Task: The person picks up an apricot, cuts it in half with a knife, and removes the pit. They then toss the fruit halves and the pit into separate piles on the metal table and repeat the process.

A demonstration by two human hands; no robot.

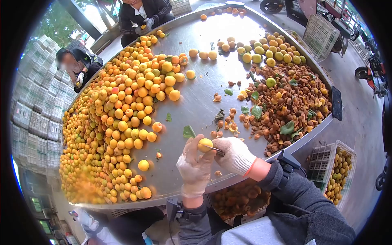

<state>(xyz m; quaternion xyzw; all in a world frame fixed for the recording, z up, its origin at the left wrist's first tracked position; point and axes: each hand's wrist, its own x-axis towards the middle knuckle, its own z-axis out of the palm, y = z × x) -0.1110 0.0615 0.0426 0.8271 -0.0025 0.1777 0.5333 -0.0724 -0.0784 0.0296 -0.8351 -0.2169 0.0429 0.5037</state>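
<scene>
Close to the near edge of the metal table point(179, 134), my gloved left hand point(193, 167) has its fingers closed around a yellow-orange apricot point(205, 144). My right hand point(236, 155), also in a white glove, grips a small knife point(217, 150), its blade against the fruit's lower right side. The knife's handle is mostly hidden in the glove. A green leaf point(188, 132) shows just past my left fingertips. Beyond my right hand lie loose pits and fruit scraps point(232, 122).
A big heap of apricots point(134, 102) covers the table's left side. At right are brown pits and scraps point(294, 106), yellow-green fruit point(281, 51) behind them and a phone point(336, 103) on the rim. Crated fruit point(339, 175) stands on the floor. Two people point(143, 18) work across the table.
</scene>
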